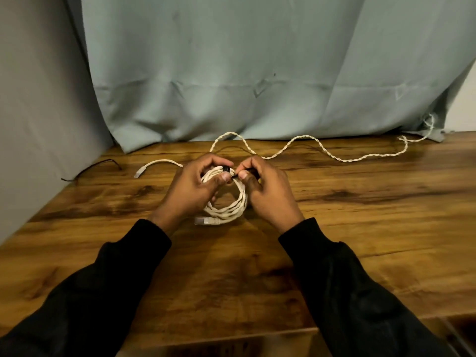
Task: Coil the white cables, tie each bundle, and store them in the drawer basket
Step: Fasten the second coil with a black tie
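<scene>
A coiled white cable (231, 211) stands on the wooden table (360, 215) between my hands, its clear plug (206, 221) poking out at the lower left. My left hand (192, 190) grips the coil's top left side. My right hand (268, 191) pinches a thin black tie (233, 176) wrapped over the coil's top. A loose end of the cable with a plug (154, 166) trails left of my left hand. A second white twisted cable (322, 148) lies uncoiled across the back of the table. No drawer basket is in sight.
A grey-green curtain (231, 73) hangs behind the table's back edge. A thin black tie or wire (98, 167) lies at the far left. At the lower right corner, below the table edge, a dark opening (458, 331) shows.
</scene>
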